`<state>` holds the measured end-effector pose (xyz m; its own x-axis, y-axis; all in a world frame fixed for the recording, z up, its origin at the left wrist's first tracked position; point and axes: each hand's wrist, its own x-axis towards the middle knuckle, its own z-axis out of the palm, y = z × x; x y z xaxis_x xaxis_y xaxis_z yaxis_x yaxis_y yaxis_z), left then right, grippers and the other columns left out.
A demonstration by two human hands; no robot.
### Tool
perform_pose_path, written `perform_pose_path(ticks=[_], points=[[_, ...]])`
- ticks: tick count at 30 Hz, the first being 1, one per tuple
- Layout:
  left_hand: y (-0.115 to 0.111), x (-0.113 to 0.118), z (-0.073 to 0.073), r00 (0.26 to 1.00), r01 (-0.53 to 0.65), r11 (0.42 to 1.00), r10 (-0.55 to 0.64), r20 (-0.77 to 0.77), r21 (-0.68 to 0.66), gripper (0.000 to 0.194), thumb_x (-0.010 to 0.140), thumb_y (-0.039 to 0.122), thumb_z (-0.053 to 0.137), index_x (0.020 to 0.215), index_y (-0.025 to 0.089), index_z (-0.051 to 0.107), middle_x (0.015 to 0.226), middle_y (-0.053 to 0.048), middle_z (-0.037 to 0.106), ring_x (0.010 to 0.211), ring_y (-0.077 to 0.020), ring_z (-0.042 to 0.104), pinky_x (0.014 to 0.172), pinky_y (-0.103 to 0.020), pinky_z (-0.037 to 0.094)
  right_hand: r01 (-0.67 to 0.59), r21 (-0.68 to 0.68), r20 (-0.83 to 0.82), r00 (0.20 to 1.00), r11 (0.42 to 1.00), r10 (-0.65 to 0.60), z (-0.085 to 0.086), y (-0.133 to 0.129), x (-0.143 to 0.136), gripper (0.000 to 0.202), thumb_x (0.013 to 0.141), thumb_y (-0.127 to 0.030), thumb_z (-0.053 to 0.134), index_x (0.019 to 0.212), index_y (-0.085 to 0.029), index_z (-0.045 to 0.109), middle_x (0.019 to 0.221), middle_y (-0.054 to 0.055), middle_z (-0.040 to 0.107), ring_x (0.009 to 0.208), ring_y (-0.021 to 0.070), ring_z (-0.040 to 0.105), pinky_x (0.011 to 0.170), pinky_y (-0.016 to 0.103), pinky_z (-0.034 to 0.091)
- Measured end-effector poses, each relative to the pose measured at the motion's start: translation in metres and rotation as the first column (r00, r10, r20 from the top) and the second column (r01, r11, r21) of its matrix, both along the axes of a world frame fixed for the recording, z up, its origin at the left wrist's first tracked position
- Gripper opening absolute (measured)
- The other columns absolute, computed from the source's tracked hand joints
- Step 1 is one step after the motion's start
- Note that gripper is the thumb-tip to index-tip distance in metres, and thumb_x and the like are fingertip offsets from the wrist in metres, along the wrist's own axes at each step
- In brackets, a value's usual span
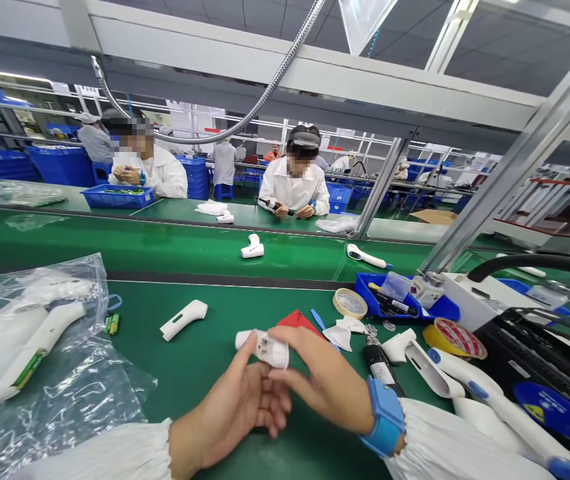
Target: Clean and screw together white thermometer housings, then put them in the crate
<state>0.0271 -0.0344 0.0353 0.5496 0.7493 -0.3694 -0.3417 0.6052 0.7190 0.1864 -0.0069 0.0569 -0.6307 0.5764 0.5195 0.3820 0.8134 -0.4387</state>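
A small white plastic housing (275, 353) is held above the green bench between both hands, its hollow inner side partly showing. My left hand (237, 410) lies palm up under it, the thumb pressed on its left end and the other fingers curled below. Thumb and fingers of my right hand (327, 377) grip the right end; a blue wrist strap (385, 413) sits on that wrist. Beyond the hands lies a red piece (299, 323), partly covered. To the left rests a white curved shell (183, 319) with a slot.
A clear bag (89, 393) with white housings and green circuit boards lies left. On the right are a tape roll (350, 303), a blue tray (439, 310), white housings (435, 367) and black equipment (529, 373). Ahead, a green conveyor (189, 250) carries white parts; co-workers sit beyond it.
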Motion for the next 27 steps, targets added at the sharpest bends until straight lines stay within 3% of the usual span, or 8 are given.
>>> perform_pose_path(ticks=[1,3,6,8,10,17,23,27], points=[[0.001,-0.008,0.003,0.990,0.039,0.997,-0.031,-0.137,0.062,0.057,0.077,0.065,0.031,0.064,0.016,0.056,0.055,-0.003,0.053,0.048,-0.0129,0.047,0.049,-0.024,0.037,0.023,-0.092,-0.024,0.999,0.995,-0.026,0.002,0.002,0.002,0.045,0.081,-0.022,0.056,0.121,-0.021,0.036,0.110,0.009,0.059,0.098,0.0174,0.057,0.083,0.033,0.049],[0.003,-0.021,0.011,0.913,0.027,0.954,0.098,-0.396,0.297,0.039,0.075,0.056,0.048,0.064,0.018,0.053,0.054,0.001,0.048,0.047,-0.0113,0.043,0.049,-0.023,0.035,0.033,-0.228,-0.054,0.997,0.973,-0.046,0.006,0.006,0.003,0.054,0.078,-0.024,0.060,0.123,-0.023,0.031,0.109,0.008,0.059,0.095,0.0173,0.059,0.082,0.034,0.049],[0.009,-0.032,0.025,0.769,0.028,0.699,0.441,-0.463,0.714,0.022,0.070,0.038,0.065,0.080,0.023,0.054,0.074,0.001,0.053,0.070,-0.0144,0.049,0.066,-0.022,0.039,0.009,-0.309,-0.074,0.997,0.951,-0.034,0.010,0.009,0.000,0.059,0.077,-0.027,0.062,0.125,-0.025,0.028,0.106,0.007,0.061,0.089,0.0174,0.061,0.079,0.034,0.050],[0.014,-0.032,0.032,0.737,0.095,0.549,0.522,-0.429,0.831,0.022,0.070,0.032,0.065,0.088,0.025,0.054,0.087,-0.001,0.053,0.083,-0.0166,0.049,0.074,-0.023,0.038,-0.006,-0.331,-0.075,0.997,0.943,-0.020,0.014,0.011,-0.004,0.062,0.077,-0.028,0.061,0.127,-0.025,0.026,0.106,0.007,0.061,0.090,0.0176,0.060,0.079,0.035,0.050],[0.020,-0.029,0.037,0.747,0.151,0.484,0.515,-0.420,0.862,0.017,0.073,0.029,0.062,0.088,0.025,0.055,0.088,-0.002,0.053,0.083,-0.0172,0.049,0.073,-0.023,0.038,-0.029,-0.359,-0.066,0.998,0.933,0.005,0.018,0.013,-0.007,0.065,0.077,-0.028,0.061,0.130,-0.026,0.023,0.107,0.006,0.062,0.092,0.0182,0.060,0.081,0.036,0.049],[0.038,-0.028,0.051,0.774,0.303,0.539,0.342,-0.533,0.786,0.017,0.072,0.021,0.060,0.084,0.023,0.049,0.084,0.001,0.050,0.081,-0.0160,0.046,0.073,-0.026,0.039,-0.030,-0.477,-0.026,0.999,0.878,0.020,0.020,0.021,-0.007,0.082,0.076,-0.030,0.062,0.137,-0.026,0.007,0.109,0.004,0.062,0.093,0.0171,0.059,0.086,0.035,0.045],[0.046,-0.036,0.056,0.736,0.423,0.538,0.266,-0.623,0.729,0.020,0.073,0.026,0.060,0.083,0.024,0.042,0.086,0.003,0.047,0.079,-0.0143,0.046,0.068,-0.026,0.041,-0.070,-0.486,-0.038,0.998,0.871,0.059,0.017,0.025,-0.006,0.083,0.076,-0.024,0.062,0.137,-0.026,0.006,0.106,0.002,0.062,0.089,0.0148,0.059,0.085,0.031,0.044],[0.050,-0.037,0.056,0.741,0.438,0.500,0.270,-0.615,0.747,0.019,0.074,0.027,0.057,0.079,0.024,0.039,0.085,0.003,0.047,0.076,-0.0133,0.047,0.064,-0.024,0.042,-0.093,-0.474,-0.069,0.995,0.876,0.068,0.013,0.029,-0.006,0.080,0.077,-0.022,0.061,0.137,-0.025,0.007,0.107,0.003,0.062,0.089,0.0142,0.059,0.086,0.032,0.043]])
